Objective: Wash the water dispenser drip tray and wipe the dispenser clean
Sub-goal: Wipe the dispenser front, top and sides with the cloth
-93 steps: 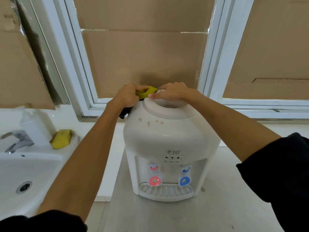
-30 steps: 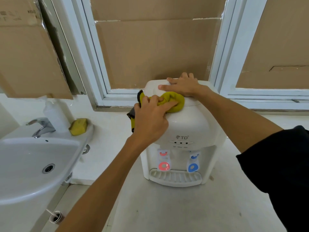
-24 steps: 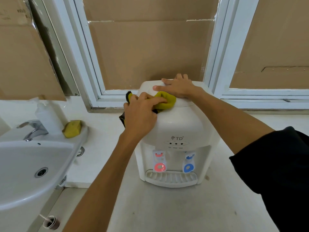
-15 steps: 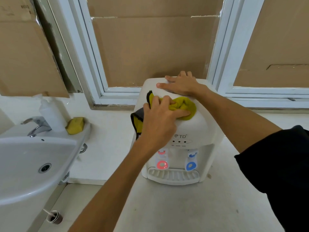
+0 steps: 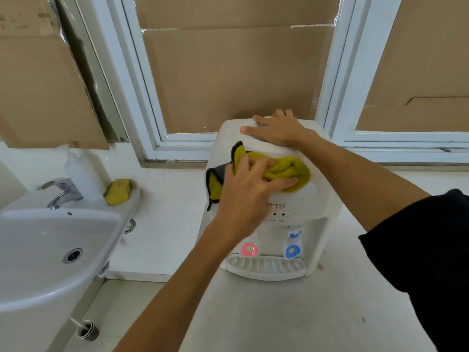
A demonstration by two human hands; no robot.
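Observation:
A white tabletop water dispenser [image 5: 322, 207] stands on a pale counter [image 5: 279, 313] below the window. My left hand [image 5: 248, 191] presses a bunched yellow cloth [image 5: 291, 168] with a dark edge against the dispenser's sloped front top. My right hand [image 5: 276, 130] lies flat on the dispenser's top, fingers spread and pointing left. The slotted white drip tray [image 5: 266, 266] sits in place at the base, below a red tap [image 5: 249, 250] and a blue tap [image 5: 292, 251].
A white sink [image 5: 38, 262] with a chrome faucet [image 5: 59, 193] is at the left. A yellow sponge [image 5: 118, 191] and a white bottle [image 5: 81, 171] rest on its rim. Cardboard covers the window panes behind. A small dark cup [image 5: 86, 330] stands on the floor.
My left hand has swept the yellow cloth from the back rim of the top forward and rightward across the dispenser's front slope. My right hand has shifted onto the top and stays there.

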